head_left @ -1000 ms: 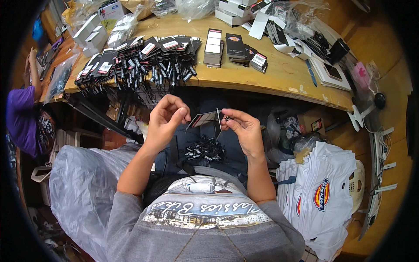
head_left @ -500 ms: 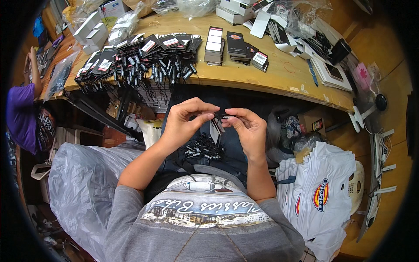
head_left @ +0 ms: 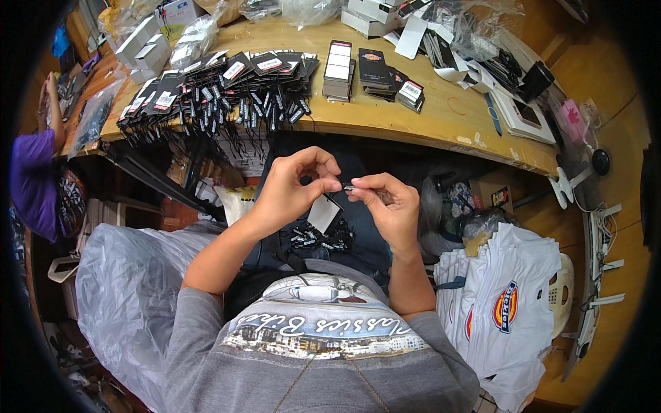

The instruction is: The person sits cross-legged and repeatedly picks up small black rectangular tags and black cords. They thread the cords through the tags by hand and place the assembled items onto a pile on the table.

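Note:
My right hand point(head_left: 392, 210) pinches a small black string seal point(head_left: 348, 186) with pale marking between thumb and fingertips. Close against the seal's other end is my left hand point(head_left: 292, 189), its fingers curled and thumb tip near the index finger. Any cord in that pinch is too fine to make out. A hang tag point(head_left: 322, 215) with a pale face and black edge dangles tilted below the two hands. Under it, a heap of black string seals with cords point(head_left: 320, 237) lies on my lap.
On the wooden table point(head_left: 427, 131) lie many black hang tags point(head_left: 165, 100) with seals hanging over the front edge, and stacks of tags point(head_left: 339, 72). A grey plastic bag point(head_left: 131, 289) is at my left, folded white shirts point(head_left: 502, 296) at my right. Another person point(head_left: 38, 175) works far left.
The hang tag has swung into plain view below my hands, its pale face showing. My left thumb has come closer to the seal, and my right hand has shifted slightly left.

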### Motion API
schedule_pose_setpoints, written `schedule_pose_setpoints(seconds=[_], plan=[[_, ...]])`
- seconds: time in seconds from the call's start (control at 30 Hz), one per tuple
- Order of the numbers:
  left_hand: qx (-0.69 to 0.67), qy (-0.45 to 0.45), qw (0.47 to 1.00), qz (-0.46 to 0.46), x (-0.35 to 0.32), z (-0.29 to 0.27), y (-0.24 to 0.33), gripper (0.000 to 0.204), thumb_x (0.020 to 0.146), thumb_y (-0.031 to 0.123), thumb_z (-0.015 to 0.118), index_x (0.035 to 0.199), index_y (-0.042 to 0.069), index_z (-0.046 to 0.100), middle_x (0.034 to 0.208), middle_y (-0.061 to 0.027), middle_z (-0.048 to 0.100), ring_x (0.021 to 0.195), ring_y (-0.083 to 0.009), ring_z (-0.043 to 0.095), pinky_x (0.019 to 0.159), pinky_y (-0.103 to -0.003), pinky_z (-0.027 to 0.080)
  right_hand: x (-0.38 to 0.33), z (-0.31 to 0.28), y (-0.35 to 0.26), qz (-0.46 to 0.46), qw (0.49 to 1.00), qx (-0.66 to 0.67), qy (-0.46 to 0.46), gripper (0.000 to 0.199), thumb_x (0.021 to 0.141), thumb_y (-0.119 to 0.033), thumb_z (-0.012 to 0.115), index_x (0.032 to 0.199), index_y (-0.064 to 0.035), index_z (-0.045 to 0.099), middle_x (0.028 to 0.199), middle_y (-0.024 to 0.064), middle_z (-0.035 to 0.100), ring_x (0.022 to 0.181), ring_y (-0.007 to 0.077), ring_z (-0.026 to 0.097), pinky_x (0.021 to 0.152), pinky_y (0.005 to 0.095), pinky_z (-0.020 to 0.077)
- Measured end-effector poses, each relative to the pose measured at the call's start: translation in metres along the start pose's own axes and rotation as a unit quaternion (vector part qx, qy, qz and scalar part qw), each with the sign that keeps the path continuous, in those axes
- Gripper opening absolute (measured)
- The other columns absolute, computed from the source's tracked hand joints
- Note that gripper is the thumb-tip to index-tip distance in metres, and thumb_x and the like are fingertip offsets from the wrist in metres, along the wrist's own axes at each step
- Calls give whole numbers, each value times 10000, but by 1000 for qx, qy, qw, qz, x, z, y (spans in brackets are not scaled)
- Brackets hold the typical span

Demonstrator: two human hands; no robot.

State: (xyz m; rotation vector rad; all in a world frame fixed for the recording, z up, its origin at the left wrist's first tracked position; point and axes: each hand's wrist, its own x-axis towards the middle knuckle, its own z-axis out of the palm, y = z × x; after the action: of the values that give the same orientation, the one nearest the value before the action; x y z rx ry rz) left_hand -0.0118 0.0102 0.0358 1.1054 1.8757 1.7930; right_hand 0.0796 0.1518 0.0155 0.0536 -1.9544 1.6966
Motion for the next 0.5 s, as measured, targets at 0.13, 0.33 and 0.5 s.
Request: schedule_pose_setpoints(seconds=[0.13,0.33,0.5], plan=[[-3,-27,1000,6,4,0,-3,209,651,-61,614,819,-17,497,726,-30,522,684,-88,535,651,-214,438,-1,0,1,7,1000,11,-17,82,712,26,583,793,36,575,686,79,600,632,123,589,569,197,452],[-148,-30,987,-48,18,6,-32,153,716,36,601,825,0,500,746,-26,544,704,-77,523,655,-208,421,4,-1,15,50,988,144,1,76,750,11,553,815,31,518,700,108,584,619,154,581,567,227,477],[-394,-55,900,-178,29,33,-73,348,836,330,434,1020,36,462,941,-31,513,843,-94,500,738,-212,410,25,8,47,17,982,109,151,77,767,6,531,812,13,468,684,120,575,570,136,569,521,212,466]])
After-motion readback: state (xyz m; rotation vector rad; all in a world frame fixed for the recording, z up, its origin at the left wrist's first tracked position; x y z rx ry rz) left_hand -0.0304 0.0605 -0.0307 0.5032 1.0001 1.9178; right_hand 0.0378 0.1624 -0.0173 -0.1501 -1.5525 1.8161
